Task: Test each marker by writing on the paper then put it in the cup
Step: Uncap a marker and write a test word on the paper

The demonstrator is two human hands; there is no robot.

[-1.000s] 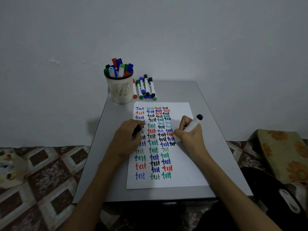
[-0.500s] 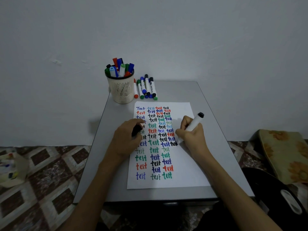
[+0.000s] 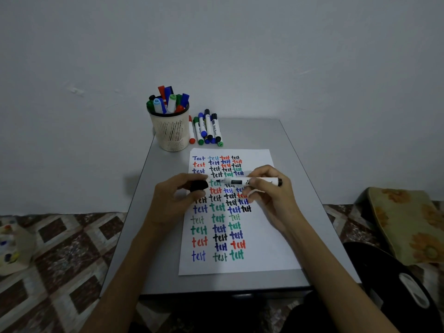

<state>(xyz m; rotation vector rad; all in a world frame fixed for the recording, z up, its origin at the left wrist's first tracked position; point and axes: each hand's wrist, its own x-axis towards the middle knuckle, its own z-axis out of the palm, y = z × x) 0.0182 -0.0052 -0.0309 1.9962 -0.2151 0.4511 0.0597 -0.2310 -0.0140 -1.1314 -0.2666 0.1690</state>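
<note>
Head view: I see both forearms reaching in from 6 o'clock over the grey worktop [image 3: 300, 150]. The right hand [image 3: 271, 191] lies palm-down above the paper [image 3: 264, 236], fingers [image 3: 258, 181] curled tight around a black marker [image 3: 242, 181] held level, its tip pointing toward 9 o'clock. The left hand [image 3: 177, 195] faces it, fingers pinched closed on the black cap [image 3: 199, 185], just apart from the tip. At 11 o'clock stands the cup [image 3: 171, 135], full of markers; loose markers [image 3: 206, 131] lie beside it.
</note>
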